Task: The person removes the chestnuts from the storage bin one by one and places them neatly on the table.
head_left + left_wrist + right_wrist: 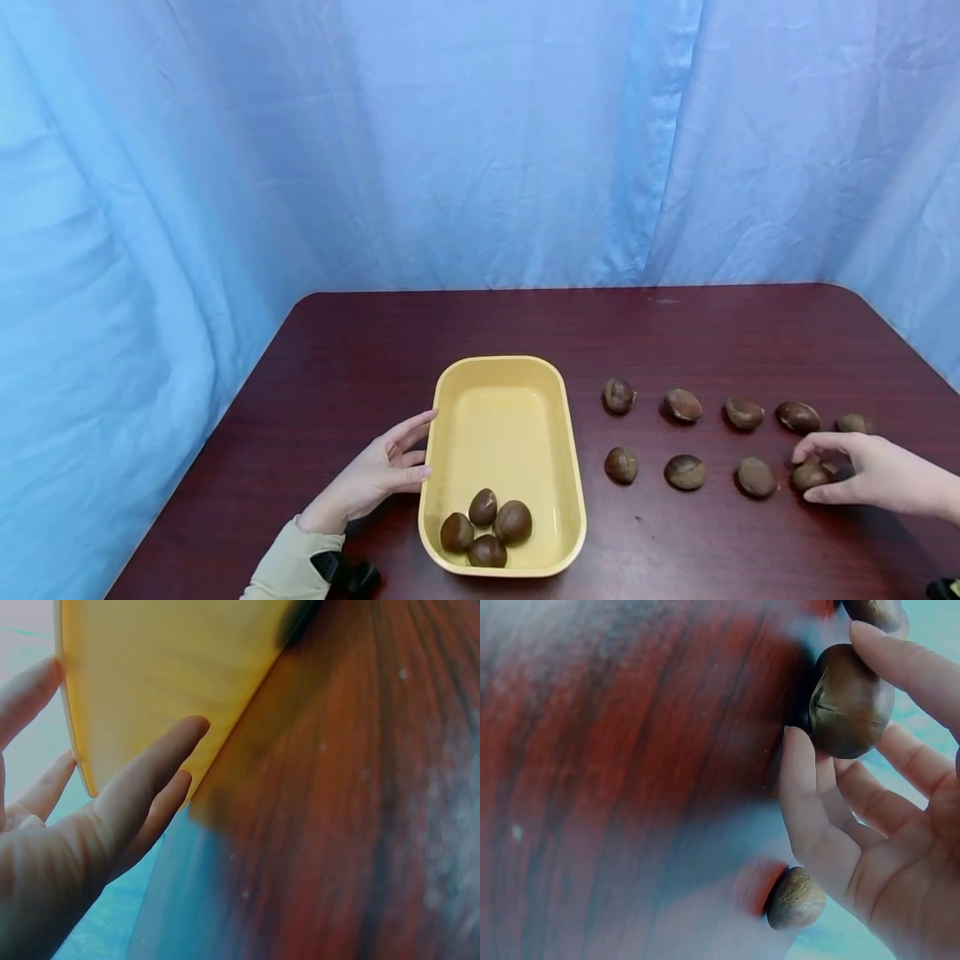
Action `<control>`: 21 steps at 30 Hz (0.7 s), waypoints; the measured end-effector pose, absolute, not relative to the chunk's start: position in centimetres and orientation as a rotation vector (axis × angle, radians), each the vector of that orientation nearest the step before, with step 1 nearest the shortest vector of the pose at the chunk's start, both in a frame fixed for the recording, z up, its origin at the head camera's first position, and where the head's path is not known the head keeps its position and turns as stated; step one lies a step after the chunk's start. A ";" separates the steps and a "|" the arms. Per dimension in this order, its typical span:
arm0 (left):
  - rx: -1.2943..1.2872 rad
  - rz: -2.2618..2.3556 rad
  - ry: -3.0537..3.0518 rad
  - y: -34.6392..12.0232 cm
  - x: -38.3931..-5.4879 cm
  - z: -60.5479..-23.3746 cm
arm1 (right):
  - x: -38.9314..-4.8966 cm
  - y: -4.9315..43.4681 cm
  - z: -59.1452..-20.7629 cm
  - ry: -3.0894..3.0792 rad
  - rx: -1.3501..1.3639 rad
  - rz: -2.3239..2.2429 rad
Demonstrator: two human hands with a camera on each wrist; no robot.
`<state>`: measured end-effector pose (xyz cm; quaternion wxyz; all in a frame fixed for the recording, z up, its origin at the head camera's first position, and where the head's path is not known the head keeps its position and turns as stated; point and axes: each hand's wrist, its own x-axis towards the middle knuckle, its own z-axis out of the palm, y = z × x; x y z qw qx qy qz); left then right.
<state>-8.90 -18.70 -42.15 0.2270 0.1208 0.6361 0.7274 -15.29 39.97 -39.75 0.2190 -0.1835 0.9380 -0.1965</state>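
Observation:
A yellow rectangular tray point(501, 442) stands on the table, with several brown chestnuts point(513, 522) gathered at its near end. My left hand point(371, 477) is at the tray's left side, fingers extended and fingertips against the rim and wall. In the left wrist view, the thumb and fingers point(161, 761) lie spread along the tray's outer wall point(165, 667). At the right, my right hand point(870, 471) holds a chestnut point(810, 476) at the end of the front row. The right wrist view has this chestnut point(853, 701) between thumb and fingers, close to the tabletop.
Two rows of loose chestnuts lie right of the tray, among them one at the back row's left point(618, 396) and one in the front row point(756, 477). Another chestnut point(853, 423) sits just behind my right hand. Blue curtains point(487, 150) hang around the dark red table point(360, 350).

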 end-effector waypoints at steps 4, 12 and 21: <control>0.337 2.001 1.755 -18.7 -8.9 -42.1 | -15.4 40.0 -39.8 2.602 -0.481 -0.529; 0.316 1.981 1.783 -18.8 -8.7 -41.8 | -15.5 39.9 -39.4 2.661 -0.472 -0.466; 0.324 1.987 1.779 -18.7 -8.8 -41.9 | -15.5 39.2 -37.9 2.760 -0.481 -0.379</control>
